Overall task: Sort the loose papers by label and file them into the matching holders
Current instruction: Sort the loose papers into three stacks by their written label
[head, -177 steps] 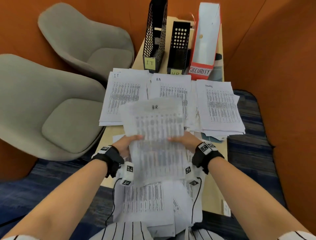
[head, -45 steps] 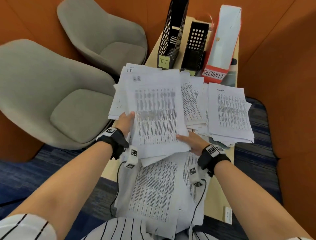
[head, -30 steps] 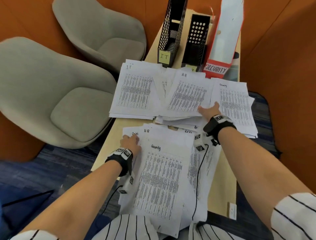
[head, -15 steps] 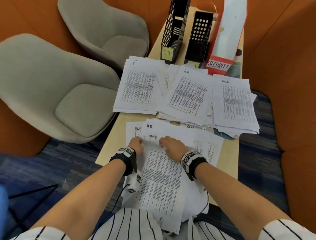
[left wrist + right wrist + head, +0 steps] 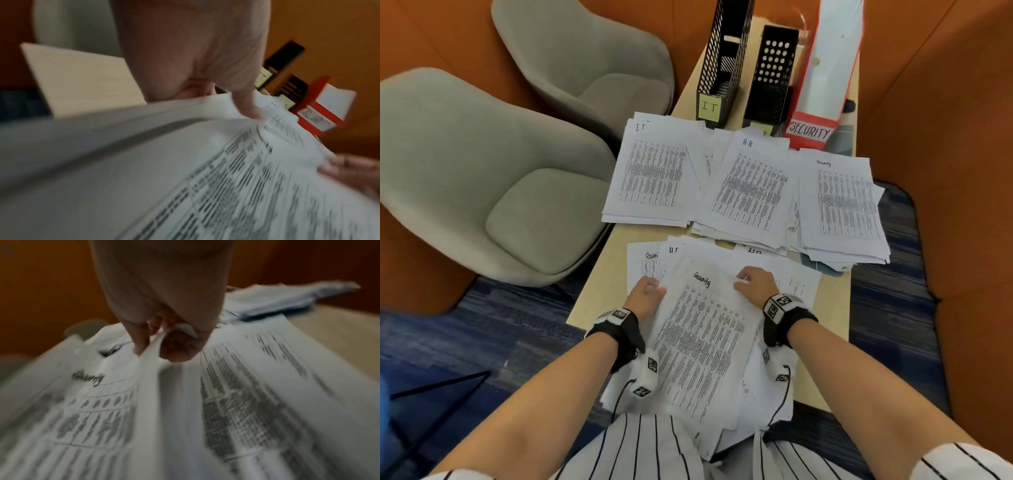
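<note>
The right grip (image 5: 753,281) pinches the top edge of the Security sheet (image 5: 702,346), the left grip (image 5: 645,294) pinches its left edge, sorted piles (image 5: 753,192) lying just beyond on the table (image 5: 599,294).

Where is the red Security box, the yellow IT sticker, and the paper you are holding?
Security box (image 5: 810,132): head view, on its white front label.
IT sticker (image 5: 710,108): head view, middle of the yellow note.
held paper (image 5: 702,329): head view, on its printed table.

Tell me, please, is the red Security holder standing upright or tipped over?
Upright. The red Security holder stands on its base at the table's far end, label facing the person, beside the black holders.
</note>
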`<move>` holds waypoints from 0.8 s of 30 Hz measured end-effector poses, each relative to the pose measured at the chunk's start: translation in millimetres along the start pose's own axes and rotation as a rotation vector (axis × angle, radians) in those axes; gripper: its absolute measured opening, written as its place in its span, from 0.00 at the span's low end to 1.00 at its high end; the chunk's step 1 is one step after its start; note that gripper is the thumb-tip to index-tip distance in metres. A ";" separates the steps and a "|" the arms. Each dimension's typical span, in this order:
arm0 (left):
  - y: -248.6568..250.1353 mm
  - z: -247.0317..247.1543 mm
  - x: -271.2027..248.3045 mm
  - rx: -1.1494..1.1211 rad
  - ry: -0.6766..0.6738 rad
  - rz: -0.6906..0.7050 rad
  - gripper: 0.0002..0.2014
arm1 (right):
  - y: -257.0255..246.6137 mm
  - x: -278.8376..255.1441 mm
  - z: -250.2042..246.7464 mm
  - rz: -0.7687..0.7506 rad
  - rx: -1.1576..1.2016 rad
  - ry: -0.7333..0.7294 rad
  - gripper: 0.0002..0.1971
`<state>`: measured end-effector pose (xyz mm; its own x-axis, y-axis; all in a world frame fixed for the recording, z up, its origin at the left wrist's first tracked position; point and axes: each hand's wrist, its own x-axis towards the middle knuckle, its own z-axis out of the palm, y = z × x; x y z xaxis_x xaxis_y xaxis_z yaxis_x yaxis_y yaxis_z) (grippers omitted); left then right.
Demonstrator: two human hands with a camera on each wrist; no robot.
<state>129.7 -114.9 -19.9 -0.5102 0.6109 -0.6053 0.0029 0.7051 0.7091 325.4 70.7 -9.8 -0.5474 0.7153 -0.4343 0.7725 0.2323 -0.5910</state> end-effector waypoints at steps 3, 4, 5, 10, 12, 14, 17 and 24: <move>11.0 3.2 -4.9 0.061 -0.293 0.017 0.26 | -2.0 -0.9 -6.7 0.008 0.422 0.156 0.04; 12.7 5.3 -3.0 0.066 -0.267 0.016 0.21 | -4.9 -1.0 -9.4 0.026 0.560 0.230 0.06; 13.9 6.1 -0.3 0.025 -0.179 0.019 0.17 | -6.4 -0.8 -12.1 0.061 0.682 0.285 0.12; 35.8 2.1 16.5 -0.521 0.193 -0.044 0.19 | -2.8 -18.8 -29.5 0.331 0.863 -0.061 0.40; 47.7 3.6 31.5 -0.613 0.189 -0.041 0.19 | 0.9 -29.6 -29.2 0.297 0.806 -0.304 0.42; 67.7 4.8 38.1 -0.657 0.190 -0.016 0.20 | 8.3 -33.6 -27.1 0.369 0.827 -0.352 0.36; 91.6 7.3 51.3 -0.643 0.262 -0.009 0.21 | 22.9 -38.7 -31.1 0.428 1.052 -0.224 0.23; 108.5 18.2 49.0 -0.092 -0.114 0.009 0.20 | 35.2 -17.9 -54.2 0.419 1.277 0.225 0.17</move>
<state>120.7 -1.9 20.8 -0.4094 0.6577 -0.6323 -0.0748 0.6665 0.7417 379.8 101.7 14.1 -0.1890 0.7006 -0.6881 -0.0346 -0.7050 -0.7083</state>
